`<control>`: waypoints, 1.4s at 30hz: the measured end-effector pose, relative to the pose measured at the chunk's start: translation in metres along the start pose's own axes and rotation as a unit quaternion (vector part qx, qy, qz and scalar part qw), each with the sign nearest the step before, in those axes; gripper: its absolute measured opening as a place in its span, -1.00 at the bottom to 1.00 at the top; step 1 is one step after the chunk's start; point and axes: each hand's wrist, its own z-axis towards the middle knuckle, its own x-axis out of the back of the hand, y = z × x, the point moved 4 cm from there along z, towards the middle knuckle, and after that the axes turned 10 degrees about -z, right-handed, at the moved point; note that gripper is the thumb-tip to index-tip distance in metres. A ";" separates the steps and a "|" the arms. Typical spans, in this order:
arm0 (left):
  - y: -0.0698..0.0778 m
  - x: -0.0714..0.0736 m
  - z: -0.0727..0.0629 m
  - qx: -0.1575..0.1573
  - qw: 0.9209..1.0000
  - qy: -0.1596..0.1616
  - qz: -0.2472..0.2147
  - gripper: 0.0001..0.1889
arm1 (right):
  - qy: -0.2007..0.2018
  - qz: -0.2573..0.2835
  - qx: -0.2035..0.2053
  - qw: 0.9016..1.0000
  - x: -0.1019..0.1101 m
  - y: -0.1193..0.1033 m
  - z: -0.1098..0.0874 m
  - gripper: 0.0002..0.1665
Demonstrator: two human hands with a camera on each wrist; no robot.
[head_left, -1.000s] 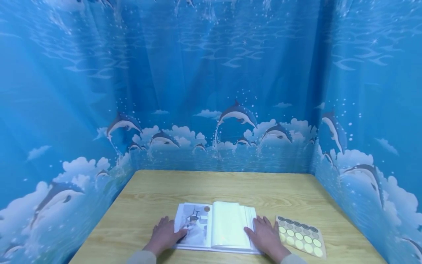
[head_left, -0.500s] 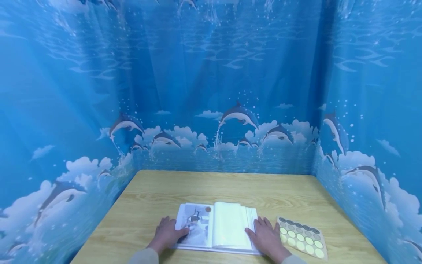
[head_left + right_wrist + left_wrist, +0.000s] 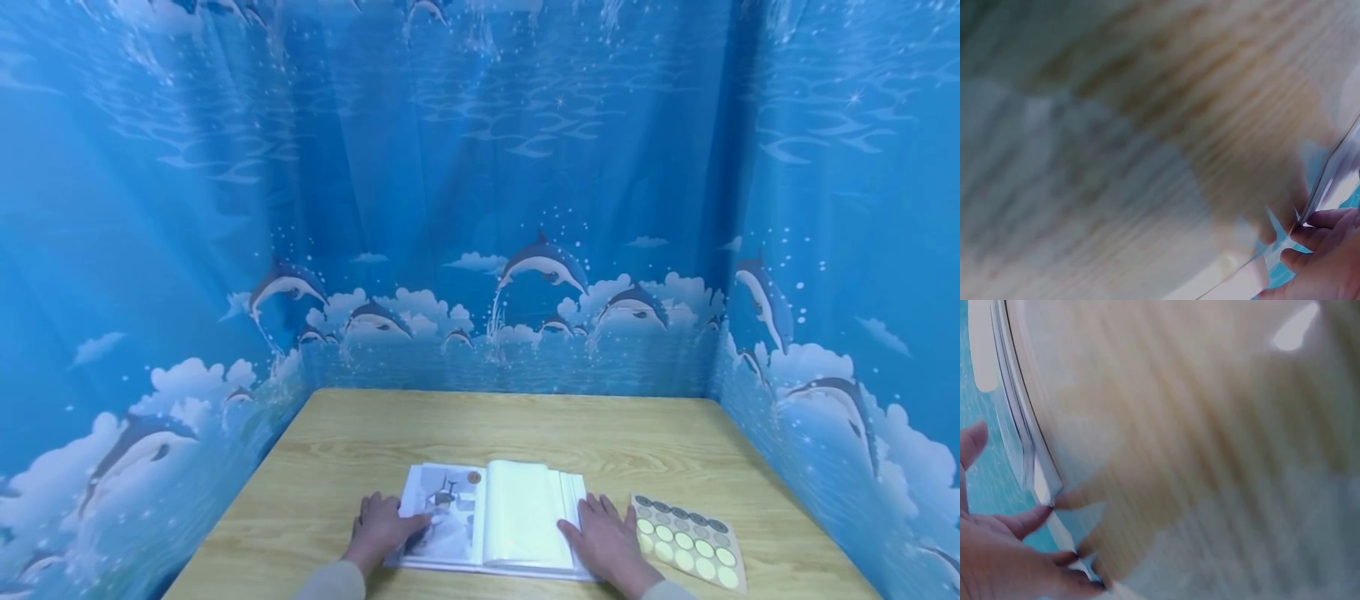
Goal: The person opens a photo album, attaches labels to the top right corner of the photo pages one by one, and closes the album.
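An open photo album [image 3: 527, 514] lies on the wooden table. Its left page bears a greyish picture [image 3: 448, 533] and a small round brown sticker [image 3: 474, 477] at the upper right corner; the right side has pale, shiny sleeves. My left hand [image 3: 380, 527] is at the album's left edge, thumb over the page and fingers outside it. In the left wrist view those fingertips [image 3: 1094, 584] touch the tabletop beside the album. My right hand [image 3: 606, 535] rests at the right edge, thumb on the album's margin, fingers spread on the table.
Right of my right hand lies a sheet of round stickers [image 3: 686, 540], with dark grey ones along the top and pale yellow ones below. A blue curtain [image 3: 480, 167] printed with dolphins surrounds the wooden table [image 3: 495, 425] at the back and both sides.
My left hand's fingers have drawn in slightly at the album's edge. The right hand and album stay put; the head view has shifted a little.
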 end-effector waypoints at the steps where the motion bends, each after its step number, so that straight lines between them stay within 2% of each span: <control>1: 0.001 -0.001 -0.002 0.007 1.000 -0.001 0.006 -0.19 | 0.001 -0.002 0.001 1.000 0.000 0.000 0.000 -0.21; 5: 0.004 -0.004 -0.006 0.029 0.999 0.005 0.017 -0.18 | 0.010 -0.007 0.004 1.000 -0.001 0.000 0.000 -0.21; 13: -0.004 -0.007 -0.002 0.072 0.995 0.051 -0.053 -0.25 | 0.013 -0.001 0.016 1.000 0.002 -0.003 -0.001 -0.26; 18: -0.006 -0.008 0.001 0.078 0.992 0.074 -0.060 -0.29 | 0.009 0.003 0.015 1.000 0.001 -0.003 -0.002 -0.26; 25: -0.005 -0.003 0.000 0.064 0.990 0.102 -0.073 -0.40 | 0.011 0.001 0.012 1.000 0.000 -0.003 -0.002 -0.25; 31: 0.002 0.005 -0.002 0.026 0.988 0.122 -0.086 -0.42 | 0.015 -0.002 0.016 1.000 0.002 -0.003 -0.002 -0.26; 34: 0.005 0.007 -0.001 0.012 0.983 0.113 -0.142 -0.44 | 0.018 -0.005 0.020 1.000 0.002 -0.003 -0.002 -0.27; 38: 0.009 0.009 0.001 0.001 0.967 0.091 -0.238 -0.44 | 0.018 -0.006 0.021 1.000 0.001 -0.002 -0.002 -0.28; 42: 0.016 0.012 0.000 -0.020 0.959 0.079 -0.272 -0.39 | 0.016 -0.006 0.021 1.000 0.000 -0.002 -0.002 -0.28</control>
